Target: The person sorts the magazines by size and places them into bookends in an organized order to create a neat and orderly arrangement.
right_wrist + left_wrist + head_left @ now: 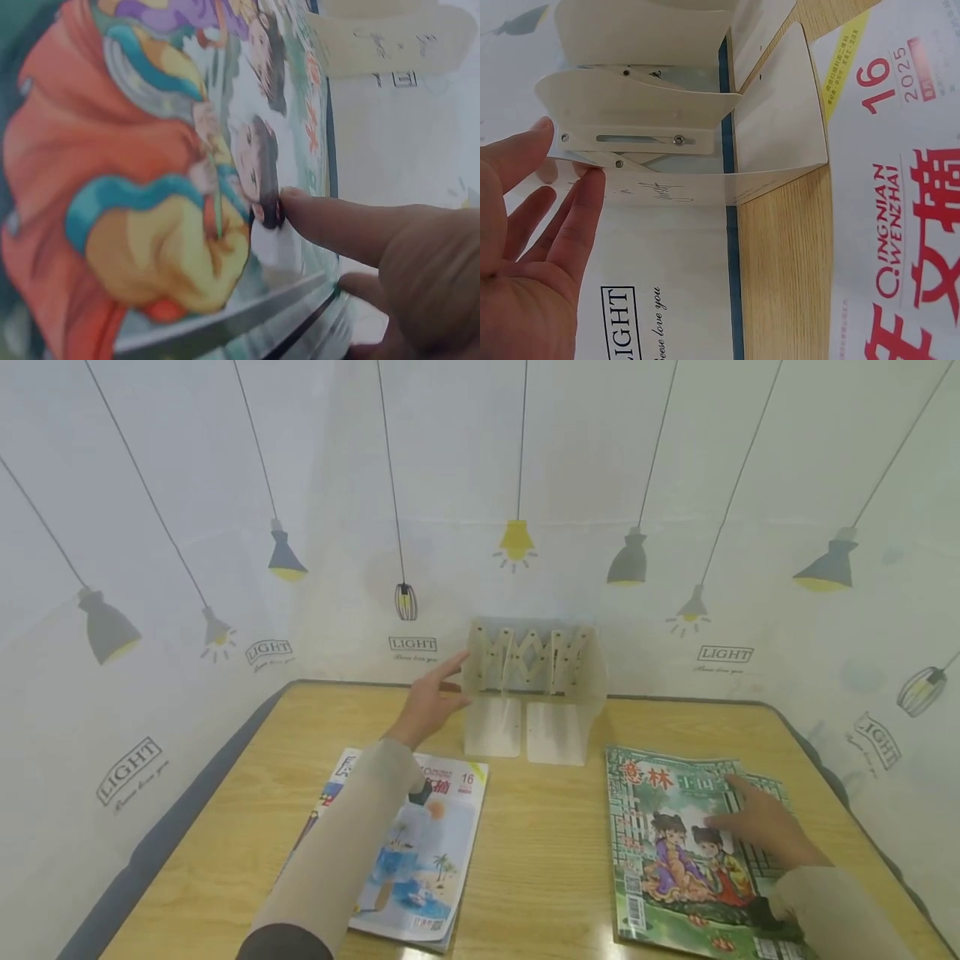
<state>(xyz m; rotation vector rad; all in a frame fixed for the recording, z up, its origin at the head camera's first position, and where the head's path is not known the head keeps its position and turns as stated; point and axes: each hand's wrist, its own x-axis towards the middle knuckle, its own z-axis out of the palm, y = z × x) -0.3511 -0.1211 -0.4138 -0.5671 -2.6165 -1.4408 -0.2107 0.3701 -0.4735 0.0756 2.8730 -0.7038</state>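
A pale, translucent expandable bookend [532, 660] with a criss-cross lattice stands at the back of the table. My left hand [429, 703] is at its left end plate; in the left wrist view the thumb and fingers [577, 225] pinch that plate's edge. My right hand [768, 827] is over the right side of a green illustrated magazine [675, 860], thumb and forefinger spread. In the right wrist view the thumb [337, 221] appears to touch the cover, while the other fingers are partly hidden beyond the magazine's edge.
Below the left forearm lies a stack of magazines [427, 868] with a beach-scene cover, partly covered by the sleeve. Another green magazine shows under the right one. The wooden table [547, 852] meets a white lamp-printed backdrop [450, 460] behind and at both sides.
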